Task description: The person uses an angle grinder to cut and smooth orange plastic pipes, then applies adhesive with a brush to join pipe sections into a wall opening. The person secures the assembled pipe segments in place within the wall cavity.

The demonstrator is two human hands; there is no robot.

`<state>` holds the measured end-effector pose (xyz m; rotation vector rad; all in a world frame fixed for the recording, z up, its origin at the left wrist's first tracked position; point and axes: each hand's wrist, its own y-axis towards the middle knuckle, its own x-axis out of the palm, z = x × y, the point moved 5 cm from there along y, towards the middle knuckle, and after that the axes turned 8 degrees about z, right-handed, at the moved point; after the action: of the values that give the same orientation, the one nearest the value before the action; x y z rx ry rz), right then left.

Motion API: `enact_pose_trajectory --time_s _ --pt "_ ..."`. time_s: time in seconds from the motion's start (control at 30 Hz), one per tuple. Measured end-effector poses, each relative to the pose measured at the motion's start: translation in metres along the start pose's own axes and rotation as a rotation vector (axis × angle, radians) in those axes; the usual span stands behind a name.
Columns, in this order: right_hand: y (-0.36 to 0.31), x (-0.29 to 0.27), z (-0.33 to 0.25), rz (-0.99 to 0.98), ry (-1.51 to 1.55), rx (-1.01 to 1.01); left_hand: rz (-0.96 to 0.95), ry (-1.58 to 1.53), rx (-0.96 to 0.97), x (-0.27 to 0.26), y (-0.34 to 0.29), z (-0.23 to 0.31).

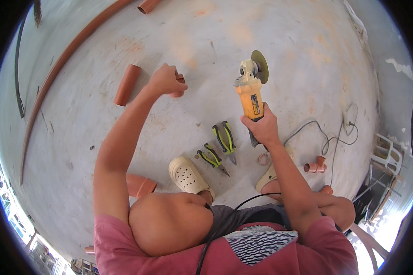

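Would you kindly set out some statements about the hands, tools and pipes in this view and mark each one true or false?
1. The right hand holds a yellow-and-black angle grinder. True.
2. The left hand holds a pair of pliers. False: it holds a short orange-brown plastic pipe piece.
3. Two metal pliers with green-and-black handles lie on the floor. True.
4. The grinder's round, flat tan disc touches the pipe piece. False: they are clearly apart.
5. The orange-brown plastic T-shaped fitting lies left of the left forearm. False: it lies right of the right forearm.
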<state>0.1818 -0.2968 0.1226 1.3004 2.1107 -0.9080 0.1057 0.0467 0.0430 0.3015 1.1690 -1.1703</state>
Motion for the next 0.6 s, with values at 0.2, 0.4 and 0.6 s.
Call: enact_pose_trajectory --time_s 0.2,0.4,0.6 --pt "-0.003 0.001 -0.003 0.016 0.013 -0.053 0.312 0.151 0.223 0.014 -0.043 0.001" --pt "-0.006 0.002 -0.005 0.001 -0.011 -0.056 0.379 -0.102 0.181 0.017 -0.058 -0.020" --pt "-0.008 0.004 -0.009 -0.009 -0.015 -0.065 0.239 -0.988 -0.073 0.023 -0.074 -0.027"
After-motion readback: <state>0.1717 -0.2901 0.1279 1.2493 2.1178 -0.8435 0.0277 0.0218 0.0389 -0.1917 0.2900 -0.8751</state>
